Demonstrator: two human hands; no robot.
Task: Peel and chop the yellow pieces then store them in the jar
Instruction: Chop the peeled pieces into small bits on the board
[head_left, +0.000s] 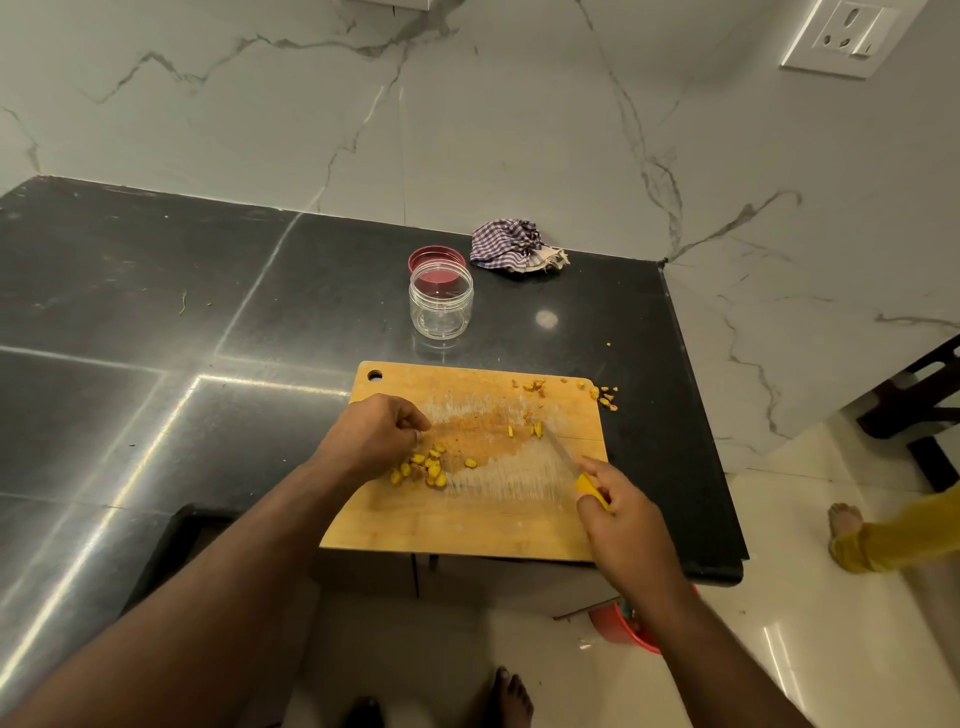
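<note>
The right hand (621, 512) grips a knife (574, 467) by its yellow handle, fingers and thumb curled round the handle with the index finger stretched forward along the top; the thin blade slants up and to the left across the wooden cutting board (467, 525), its tip close beside two small yellow pieces (536, 429) near the middle of the board. The left hand (376, 434) rests knuckles-up on the left part of the board with its fingers curled in toward the palm; whether the fingertips pinch anything cannot be told, since they are tucked under. Just below and beside that hand lies a loose heap of chopped yellow pieces (423, 467), touching the board, with one piece a little apart to the right. More yellow scraps (535, 385) sit at the board's far right corner, and some (605, 397) have spilled onto the black countertop (156, 312) just off that corner. Beyond the board stands the clear jar (441, 301), upright and open, with nothing visible inside; its red lid (435, 258) lies right behind it, touching or nearly so. A crumpled checked cloth (511, 247) lies near the lid, against the marble wall (467, 104).
</note>
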